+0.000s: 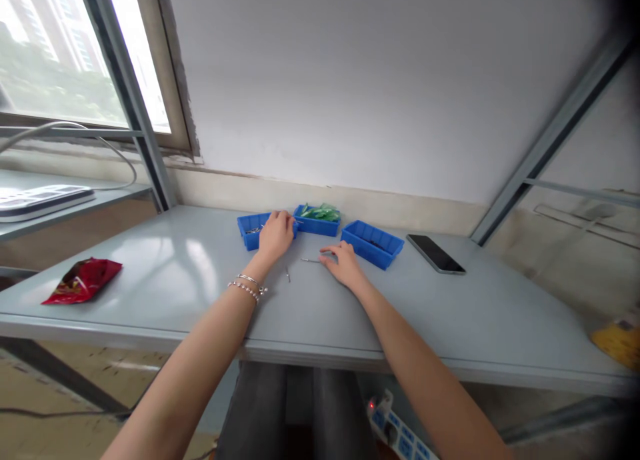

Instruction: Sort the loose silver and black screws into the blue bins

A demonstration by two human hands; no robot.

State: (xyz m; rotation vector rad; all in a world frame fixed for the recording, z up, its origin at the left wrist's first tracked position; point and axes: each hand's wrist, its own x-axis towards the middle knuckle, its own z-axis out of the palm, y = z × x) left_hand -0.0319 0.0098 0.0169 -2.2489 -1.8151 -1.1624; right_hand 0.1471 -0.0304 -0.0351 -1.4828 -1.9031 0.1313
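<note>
My left hand [277, 236] reaches over the right side of a blue bin [247, 237] that holds small metal pieces [255, 230]. Its fingers are pinched together, and a thin, pale tip shows beyond them, too small to name. My right hand [343, 264] rests low over the table, thumb and forefinger at the end of a thin metal rod [309, 261]. A second thin metal rod [288, 274] lies on the table between my wrists. Behind the hands stand a blue bin [320, 226] of green plastic packets [323, 211] and another blue bin [369, 252] with dark small contents.
A phone [436, 254] lies right of the bins. At the left sits a crumpled red packet [84, 281] on the grey table [165, 273]. Metal posts [137, 107] rise at both ends. A power strip [403, 440] is below the table, and something yellow [617, 343] is at the right edge.
</note>
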